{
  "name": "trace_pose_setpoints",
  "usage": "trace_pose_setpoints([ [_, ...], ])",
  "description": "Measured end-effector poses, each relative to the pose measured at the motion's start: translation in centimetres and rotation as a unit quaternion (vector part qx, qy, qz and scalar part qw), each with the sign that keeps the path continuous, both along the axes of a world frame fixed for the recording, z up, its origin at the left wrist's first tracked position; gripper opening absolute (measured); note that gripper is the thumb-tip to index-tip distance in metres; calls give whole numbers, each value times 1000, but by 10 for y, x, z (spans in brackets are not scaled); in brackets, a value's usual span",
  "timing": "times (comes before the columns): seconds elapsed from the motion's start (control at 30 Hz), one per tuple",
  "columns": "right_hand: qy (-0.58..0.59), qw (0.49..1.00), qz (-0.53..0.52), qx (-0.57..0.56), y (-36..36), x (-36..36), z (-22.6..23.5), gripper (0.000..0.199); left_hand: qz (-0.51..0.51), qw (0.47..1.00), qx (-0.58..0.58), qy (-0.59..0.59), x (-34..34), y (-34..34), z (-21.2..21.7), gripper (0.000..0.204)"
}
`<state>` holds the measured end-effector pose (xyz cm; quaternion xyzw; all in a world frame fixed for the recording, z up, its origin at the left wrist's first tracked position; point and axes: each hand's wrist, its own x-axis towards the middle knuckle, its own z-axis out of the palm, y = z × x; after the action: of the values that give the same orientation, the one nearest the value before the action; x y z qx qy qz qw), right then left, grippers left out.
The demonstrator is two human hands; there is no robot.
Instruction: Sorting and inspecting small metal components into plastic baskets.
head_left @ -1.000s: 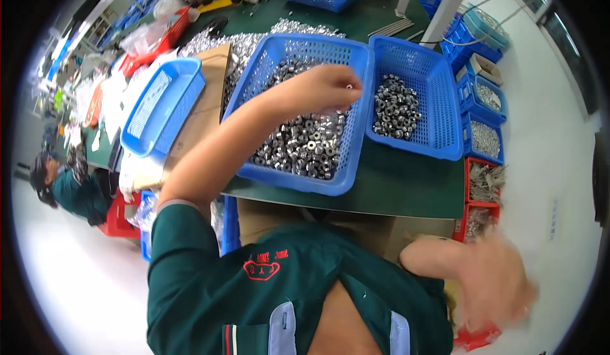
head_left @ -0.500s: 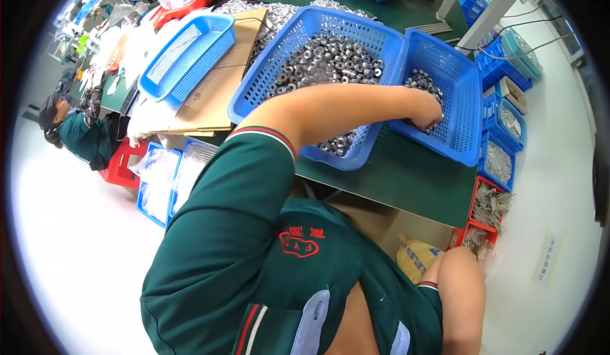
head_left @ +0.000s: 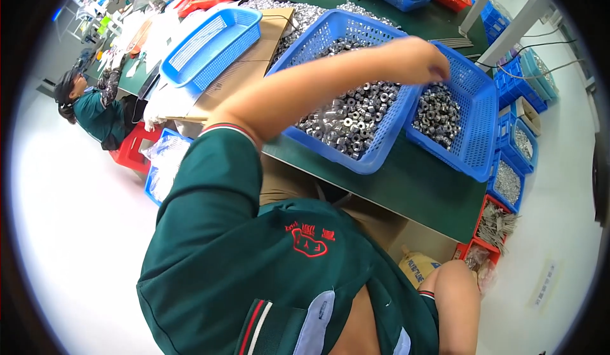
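The left hand (head_left: pixel 413 59) hangs over the big blue basket (head_left: pixel 381 158) of shiny metal nuts (head_left: pixel 346 116). Its fingers curl down, but I cannot tell if they hold a nut. The right hand is hidden below the green worktop (head_left: pixel 413 190).

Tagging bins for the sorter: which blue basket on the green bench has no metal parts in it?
The shallow blue basket at far left, resting on cardboard; its mesh floor shows bare.

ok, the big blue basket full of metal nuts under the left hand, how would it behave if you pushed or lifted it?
Probably heavy: the blue basket is heaped with small metal nuts. Its thin mesh plastic walls may flex if lifted by one rim. Pushed, it should slide on the green table rather than tip, being wide and low; loose nuts would likely shift.
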<state>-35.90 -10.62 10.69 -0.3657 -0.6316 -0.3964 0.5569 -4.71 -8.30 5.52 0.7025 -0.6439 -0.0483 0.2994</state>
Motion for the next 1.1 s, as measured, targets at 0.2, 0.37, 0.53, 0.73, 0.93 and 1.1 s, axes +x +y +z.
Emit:
trace_pose_setpoints([
  [0.2,0,1000,2,5,7,9,7,26,54,994,99,-2,51,91,-24,17],
  [0.37,11,1000,-14,6,20,21,15,28,119,962,241,-43,51,136,-52,20],
  [0.53,206,971,-87,79,6,24,-22,18,158,940,290,-85,30,142,-53,25],
  [0.73,589,787,-175,58,37,106,-97,23,174,952,226,-109,37,161,-71,21],
  [0.93,690,657,-289,-91,40,143,-103,21,128,956,255,-74,36,142,-61,18],
  [1.1,703,634,-306,-103,38,164,-105,21,147,972,185,17,42,145,-63,15],
])
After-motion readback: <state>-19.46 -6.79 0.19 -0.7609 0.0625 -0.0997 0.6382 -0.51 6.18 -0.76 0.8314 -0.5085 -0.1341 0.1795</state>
